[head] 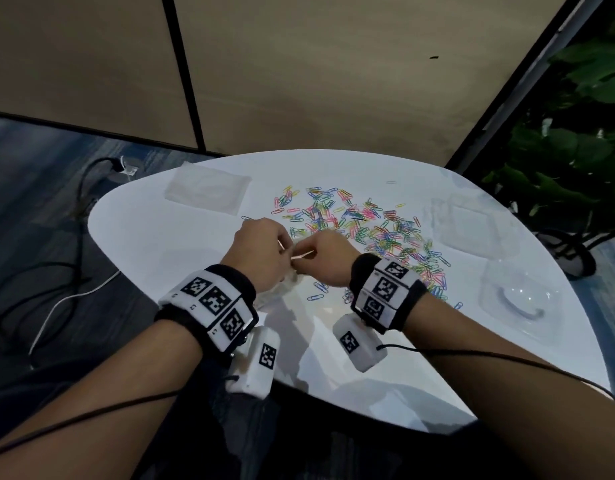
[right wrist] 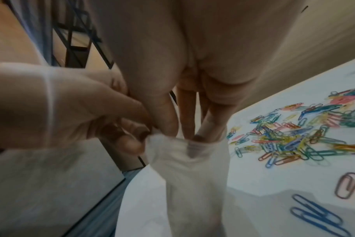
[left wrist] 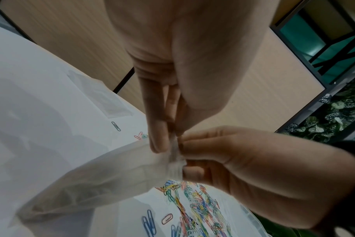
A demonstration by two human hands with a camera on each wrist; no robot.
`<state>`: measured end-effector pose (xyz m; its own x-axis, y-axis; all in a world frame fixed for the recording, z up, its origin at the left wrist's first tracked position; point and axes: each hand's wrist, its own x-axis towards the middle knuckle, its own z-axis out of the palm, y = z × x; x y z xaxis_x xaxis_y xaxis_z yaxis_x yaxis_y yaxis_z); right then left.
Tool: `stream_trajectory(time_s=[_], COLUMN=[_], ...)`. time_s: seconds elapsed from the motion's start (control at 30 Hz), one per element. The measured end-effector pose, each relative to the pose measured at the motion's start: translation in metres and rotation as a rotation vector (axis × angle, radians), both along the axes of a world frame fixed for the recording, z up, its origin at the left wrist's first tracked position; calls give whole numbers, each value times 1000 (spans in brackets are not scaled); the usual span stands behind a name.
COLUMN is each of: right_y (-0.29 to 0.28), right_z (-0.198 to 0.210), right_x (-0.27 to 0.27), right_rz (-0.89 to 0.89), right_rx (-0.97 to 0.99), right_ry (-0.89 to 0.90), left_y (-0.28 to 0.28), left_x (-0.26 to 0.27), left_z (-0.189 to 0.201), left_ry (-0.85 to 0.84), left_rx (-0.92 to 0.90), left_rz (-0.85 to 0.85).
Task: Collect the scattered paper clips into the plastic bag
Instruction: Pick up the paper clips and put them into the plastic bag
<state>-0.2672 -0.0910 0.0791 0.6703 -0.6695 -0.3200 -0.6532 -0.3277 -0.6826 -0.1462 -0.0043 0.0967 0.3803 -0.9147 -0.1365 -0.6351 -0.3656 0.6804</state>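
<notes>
Both hands (head: pixel 292 252) pinch crinkled translucent plastic bag (right wrist: pixel 184 160).

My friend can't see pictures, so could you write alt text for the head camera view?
Two hands, the left hand and right hand, pinch the top of a small clear plastic bag just above a white table. Beyond them lies a wide scatter of colourful paper clips, none bagged that can be seen.

Bare table (head: pixel 181 258) at nine o'clock of the hands; paper clips (head: pixel 365 226) (dense) crowd two o'clock.
</notes>
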Motion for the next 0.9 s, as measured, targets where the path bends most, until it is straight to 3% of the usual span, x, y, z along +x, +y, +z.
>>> stream_trajectory(time_s=[0.1,0.17,0.2,0.27,0.33,0.43,0.57,0.63,0.77,0.9], right_y=[-12,-20,-24,-21,-6,13,-3,-11,-26,-33], right_z=[11,6,0,-19,-49,-84,-103,-103,-106,-104], right_x=[-4,-9,-12,-20,-33,-59,-101,-116,-128,-113], right_rz=[-136,-221,-178,100,429,688,687,601,468,430], right_rx=[99,0,-124,-362,-403,-522,-736,-811,-595,-651], right_ry=[-211,-286,-217,105,390,553,600,616,682,524], left_y=[0,-1,0,1,2,1,-2,-3,-7,-11], left_x=[6,12,16,22,25,24,18,13,-2,-14], left_z=[2,2,3,3,5,8,8,8,8,6], left_ry=[-31,-32,-29,-28,-27,-35,-51,-63,-80,-89], left_rx=[-15,-3,6,20,26,30,58,77,112,133], left_rz=[40,64,71,82,87,84,58,42,0,-38])
